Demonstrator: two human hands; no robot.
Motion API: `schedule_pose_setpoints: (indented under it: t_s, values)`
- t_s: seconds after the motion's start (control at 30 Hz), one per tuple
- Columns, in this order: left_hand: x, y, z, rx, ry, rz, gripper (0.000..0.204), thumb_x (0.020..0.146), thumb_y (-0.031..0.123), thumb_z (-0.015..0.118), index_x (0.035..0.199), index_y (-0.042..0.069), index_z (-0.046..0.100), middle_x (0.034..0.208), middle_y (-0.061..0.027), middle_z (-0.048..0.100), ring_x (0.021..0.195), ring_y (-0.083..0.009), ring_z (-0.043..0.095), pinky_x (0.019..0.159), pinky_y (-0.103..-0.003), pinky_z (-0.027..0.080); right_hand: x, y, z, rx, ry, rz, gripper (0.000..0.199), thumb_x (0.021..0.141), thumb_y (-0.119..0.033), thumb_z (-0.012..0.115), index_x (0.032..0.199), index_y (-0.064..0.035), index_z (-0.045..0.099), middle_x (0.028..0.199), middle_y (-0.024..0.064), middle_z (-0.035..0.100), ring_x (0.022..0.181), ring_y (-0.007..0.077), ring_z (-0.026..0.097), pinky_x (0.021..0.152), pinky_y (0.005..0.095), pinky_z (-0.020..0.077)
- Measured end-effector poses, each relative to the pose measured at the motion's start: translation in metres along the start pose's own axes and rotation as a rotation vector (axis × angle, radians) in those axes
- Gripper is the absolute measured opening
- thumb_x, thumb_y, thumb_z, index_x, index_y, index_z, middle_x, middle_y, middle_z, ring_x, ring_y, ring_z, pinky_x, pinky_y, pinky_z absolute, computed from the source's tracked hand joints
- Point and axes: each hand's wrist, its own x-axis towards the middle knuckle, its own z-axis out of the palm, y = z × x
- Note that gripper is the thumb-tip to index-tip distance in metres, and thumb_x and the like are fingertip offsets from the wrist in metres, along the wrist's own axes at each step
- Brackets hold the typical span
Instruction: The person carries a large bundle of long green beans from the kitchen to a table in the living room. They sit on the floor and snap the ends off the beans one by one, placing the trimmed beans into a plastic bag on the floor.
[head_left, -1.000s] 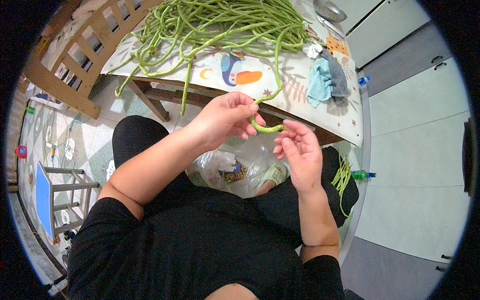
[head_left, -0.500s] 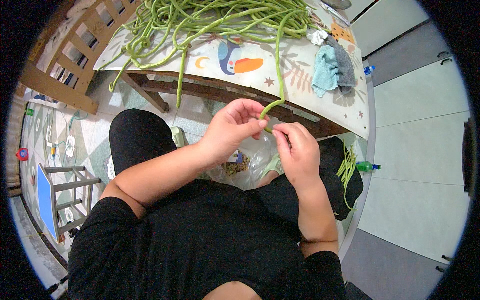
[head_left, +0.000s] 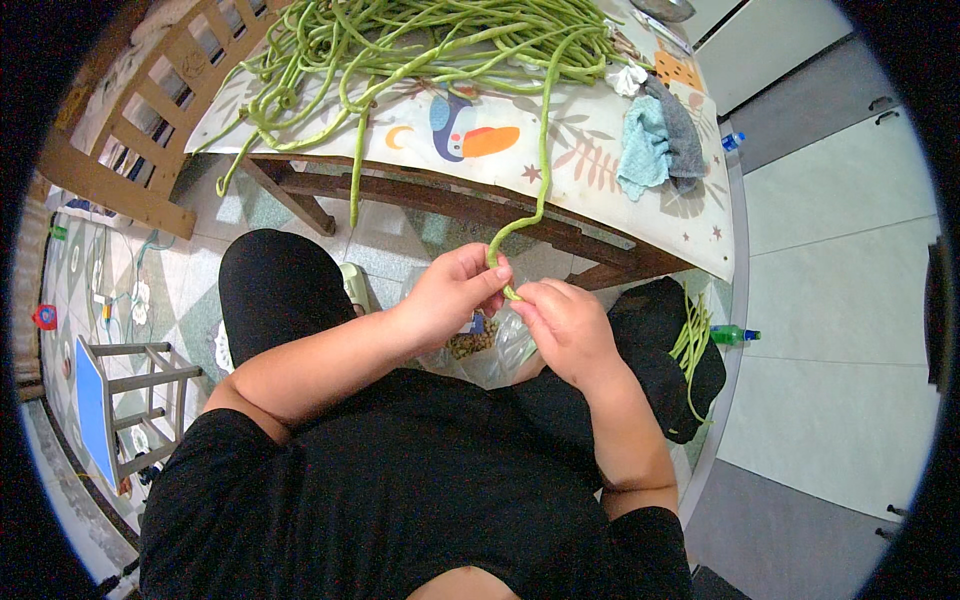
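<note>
Shifted since the earlier frame: both hands sit slightly lower and closer together at frame centre, and the bean end between them shows shorter.

Item, left hand (head_left: 452,295): fingers curled shut, thumb and forefinger pinching the lower end of a long green bean (head_left: 541,170), centre of frame.

Item, right hand (head_left: 566,327): fingers bent inward, tips closed on the same bean end, touching the left hand's fingertips.

Item, long green bean: hangs from the table edge down to the hands, its upper length lying on the tabletop.

Item, clear plastic bag (head_left: 492,345): just below the hands, between the knees; contents unclear.

Item, black bag (head_left: 660,345): right of centre, with a bundle of trimmed beans (head_left: 692,345) lying on it.

Item, table (head_left: 640,215): upper centre, patterned cloth cover.

Item, heap of long beans (head_left: 420,45): upper centre, on the table, some strands drooping over the near edge.

Item, blue and grey cloths (head_left: 655,140): upper right, on the table.

Item, wooden chair (head_left: 120,150): upper left.
</note>
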Motion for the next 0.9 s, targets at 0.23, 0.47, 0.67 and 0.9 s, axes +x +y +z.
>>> schedule_pose_setpoints:
  t_s: [0.23, 0.47, 0.67, 0.9]
  values:
    - [0.003, 0.012, -0.022, -0.106, 0.137, 0.021, 0.012, 0.086, 0.019, 0.049, 0.086, 0.007, 0.050, 0.073, -0.0005, 0.052, 0.059, -0.0079, 0.046, 0.054, -0.021, 0.039, 0.003, -0.003, -0.014, 0.456, -0.367, -0.001, 0.014, 0.077, -0.016, 0.054, 0.085, -0.0046, 0.058, 0.079, 0.0123, 0.058, 0.073, 0.0279, 0.056, 0.065, 0.0339, 0.0444]
    - [-0.018, 0.004, -0.017, 0.358, -0.023, 0.145, 0.013, 0.083, 0.017, 0.053, 0.084, 0.004, 0.051, 0.071, 0.0016, 0.050, 0.064, -0.0076, 0.046, 0.056, -0.022, 0.039, -0.007, 0.041, 0.010, -0.065, -0.278, -0.093, 0.022, 0.080, -0.019, 0.052, 0.098, -0.0070, 0.058, 0.098, 0.0091, 0.058, 0.089, 0.0256, 0.054, 0.082, 0.0304, 0.0406]
    - [-0.027, 0.002, -0.014, 1.032, -0.082, 0.408, 0.015, 0.077, 0.018, 0.057, 0.079, 0.004, 0.051, 0.068, -0.0092, 0.050, 0.062, -0.0243, 0.052, 0.055, -0.033, 0.042, 0.011, 0.039, 0.008, 1.160, -0.022, 0.517, 0.035, 0.089, -0.021, 0.039, 0.114, 0.0026, 0.042, 0.104, 0.0141, 0.055, 0.092, 0.0206, 0.054, 0.081, 0.0302, 0.0420]
    - [-0.029, -0.012, -0.013, 1.362, -0.370, 0.453, 0.019, 0.072, 0.021, 0.059, 0.074, 0.006, 0.047, 0.071, -0.0103, 0.051, 0.067, -0.0321, 0.053, 0.057, -0.042, 0.043, 0.018, 0.033, 0.008, 1.484, 0.132, 0.487, 0.033, 0.089, -0.022, 0.040, 0.114, -0.0004, 0.040, 0.092, 0.0118, 0.056, 0.081, 0.0203, 0.057, 0.072, 0.0313, 0.0454]
